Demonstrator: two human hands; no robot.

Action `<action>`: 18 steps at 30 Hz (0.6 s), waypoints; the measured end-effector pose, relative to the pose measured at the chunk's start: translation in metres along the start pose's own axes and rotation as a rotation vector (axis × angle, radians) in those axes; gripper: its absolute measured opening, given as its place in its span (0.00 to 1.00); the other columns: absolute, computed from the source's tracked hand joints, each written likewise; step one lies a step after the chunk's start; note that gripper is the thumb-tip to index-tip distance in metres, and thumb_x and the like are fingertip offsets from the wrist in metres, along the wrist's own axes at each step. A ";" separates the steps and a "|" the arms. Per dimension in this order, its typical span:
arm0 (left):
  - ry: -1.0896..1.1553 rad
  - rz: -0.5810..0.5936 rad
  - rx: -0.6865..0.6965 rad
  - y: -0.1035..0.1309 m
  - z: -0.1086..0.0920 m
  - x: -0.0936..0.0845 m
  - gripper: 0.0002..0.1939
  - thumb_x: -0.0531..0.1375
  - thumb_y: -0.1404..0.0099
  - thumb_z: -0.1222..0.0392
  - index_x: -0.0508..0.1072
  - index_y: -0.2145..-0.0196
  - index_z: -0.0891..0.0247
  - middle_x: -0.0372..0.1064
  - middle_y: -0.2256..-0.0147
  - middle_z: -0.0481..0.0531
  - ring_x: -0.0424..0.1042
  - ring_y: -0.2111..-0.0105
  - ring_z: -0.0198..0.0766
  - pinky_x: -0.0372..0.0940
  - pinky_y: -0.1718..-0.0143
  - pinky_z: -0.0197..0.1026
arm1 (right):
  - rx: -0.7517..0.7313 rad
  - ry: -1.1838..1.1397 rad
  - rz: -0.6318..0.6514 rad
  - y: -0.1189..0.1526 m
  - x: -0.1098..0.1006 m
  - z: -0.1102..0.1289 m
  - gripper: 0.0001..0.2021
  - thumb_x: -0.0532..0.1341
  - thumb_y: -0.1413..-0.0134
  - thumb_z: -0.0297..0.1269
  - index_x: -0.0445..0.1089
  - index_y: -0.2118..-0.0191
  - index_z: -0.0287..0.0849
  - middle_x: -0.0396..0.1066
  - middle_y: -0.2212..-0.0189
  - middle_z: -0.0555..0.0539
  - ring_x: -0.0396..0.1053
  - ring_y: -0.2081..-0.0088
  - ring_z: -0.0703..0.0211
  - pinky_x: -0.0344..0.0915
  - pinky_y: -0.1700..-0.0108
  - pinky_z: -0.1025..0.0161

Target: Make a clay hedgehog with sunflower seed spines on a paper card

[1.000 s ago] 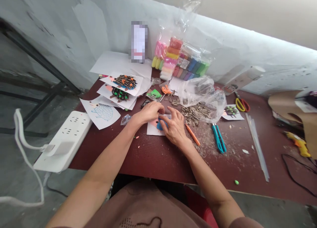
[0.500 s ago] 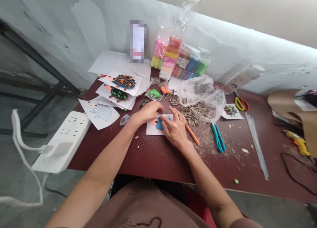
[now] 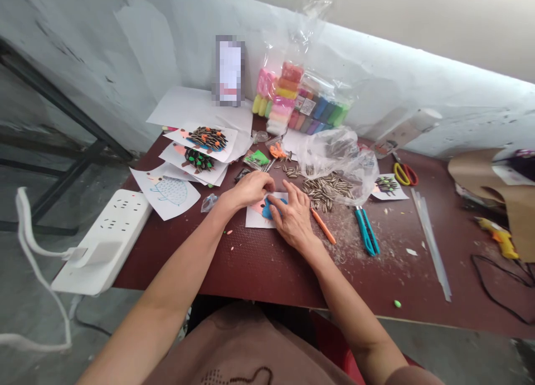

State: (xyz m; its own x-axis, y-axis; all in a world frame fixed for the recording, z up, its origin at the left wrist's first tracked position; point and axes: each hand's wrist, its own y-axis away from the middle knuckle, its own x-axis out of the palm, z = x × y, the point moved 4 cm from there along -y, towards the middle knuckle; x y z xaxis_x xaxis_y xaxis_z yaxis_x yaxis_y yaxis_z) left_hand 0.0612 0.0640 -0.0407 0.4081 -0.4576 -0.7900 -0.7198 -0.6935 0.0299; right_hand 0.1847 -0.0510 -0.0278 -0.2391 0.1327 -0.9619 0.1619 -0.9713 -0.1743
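A small white paper card (image 3: pixel 254 222) lies before me, carrying a hedgehog shape with a pink face and a blue clay body (image 3: pixel 268 210). Over the card's upper edge, my left hand (image 3: pixel 254 189) is closed with its fingers bent together; whatever they pinch is hidden. My right hand (image 3: pixel 293 213) lies with fingers spread over the card's right side, index fingertip touching the blue clay. Just beyond it is a heap of striped sunflower seeds (image 3: pixel 328 187). An orange pen-like tool (image 3: pixel 324 227) rests right of that hand.
Finished seed hedgehogs on paper (image 3: pixel 207 139) and a hedgehog drawing (image 3: pixel 167 194) lie at left, near a white power strip (image 3: pixel 111 234). Bagged coloured clay (image 3: pixel 288 98) stands behind. Teal-handled cutters (image 3: pixel 368 232), scissors (image 3: pixel 405 174) and a yellow glue gun (image 3: pixel 501 237) lie rightward.
The view has shifted very slightly. Both hands stay at the card in nearly the same pose, the right fingertip still on the blue clay.
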 end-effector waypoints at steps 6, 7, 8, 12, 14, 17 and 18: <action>0.018 0.010 0.022 0.001 -0.002 -0.001 0.16 0.56 0.42 0.74 0.82 0.64 0.63 0.79 0.62 0.53 0.74 0.60 0.40 0.67 0.52 0.41 | 0.004 0.015 0.009 0.006 -0.005 -0.003 0.18 0.55 0.29 0.40 0.75 0.41 0.53 0.56 0.30 0.42 0.51 0.31 0.41 0.52 0.33 0.41; 0.021 0.008 0.021 0.001 -0.002 -0.001 0.16 0.56 0.42 0.74 0.82 0.64 0.63 0.79 0.62 0.53 0.74 0.60 0.40 0.67 0.53 0.40 | 0.002 0.018 0.014 0.007 -0.005 -0.003 0.18 0.55 0.29 0.40 0.75 0.41 0.53 0.56 0.30 0.42 0.51 0.31 0.41 0.53 0.33 0.41; 0.023 0.006 0.019 0.001 -0.002 -0.001 0.16 0.56 0.42 0.74 0.83 0.65 0.63 0.79 0.62 0.53 0.74 0.60 0.40 0.67 0.53 0.40 | 0.002 0.023 0.017 0.007 -0.004 -0.002 0.17 0.55 0.29 0.40 0.75 0.41 0.53 0.56 0.30 0.42 0.51 0.31 0.41 0.53 0.33 0.40; 0.025 0.008 0.014 0.002 -0.002 -0.001 0.17 0.56 0.42 0.75 0.83 0.65 0.63 0.79 0.62 0.53 0.74 0.61 0.39 0.67 0.54 0.39 | 0.020 0.025 0.014 0.008 -0.001 -0.002 0.17 0.55 0.29 0.41 0.76 0.41 0.53 0.57 0.30 0.42 0.52 0.31 0.41 0.52 0.33 0.40; 0.018 0.015 0.010 0.001 -0.002 -0.002 0.17 0.56 0.42 0.74 0.83 0.64 0.63 0.79 0.62 0.53 0.74 0.61 0.39 0.67 0.54 0.38 | 0.024 0.012 0.006 0.008 -0.001 -0.003 0.18 0.54 0.28 0.42 0.76 0.41 0.52 0.57 0.30 0.41 0.52 0.31 0.40 0.53 0.32 0.41; 0.003 0.027 0.003 0.001 -0.003 -0.002 0.16 0.56 0.41 0.74 0.83 0.64 0.63 0.79 0.61 0.53 0.74 0.60 0.40 0.67 0.52 0.39 | 0.019 0.009 -0.008 0.010 -0.002 -0.004 0.19 0.53 0.28 0.43 0.75 0.40 0.51 0.56 0.30 0.40 0.52 0.31 0.40 0.53 0.32 0.41; -0.002 0.029 0.001 0.001 -0.003 -0.002 0.16 0.56 0.41 0.74 0.83 0.64 0.63 0.79 0.61 0.54 0.74 0.60 0.40 0.67 0.52 0.40 | 0.019 0.013 -0.010 0.011 -0.002 -0.005 0.19 0.53 0.28 0.43 0.75 0.40 0.50 0.56 0.30 0.39 0.51 0.30 0.39 0.52 0.32 0.41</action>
State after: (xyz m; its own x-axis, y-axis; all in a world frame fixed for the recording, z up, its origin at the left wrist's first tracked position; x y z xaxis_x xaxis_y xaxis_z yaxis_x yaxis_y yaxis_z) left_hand 0.0617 0.0624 -0.0369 0.3857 -0.4768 -0.7898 -0.7318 -0.6794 0.0528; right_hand 0.1914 -0.0610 -0.0289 -0.2287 0.1452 -0.9626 0.1410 -0.9734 -0.1804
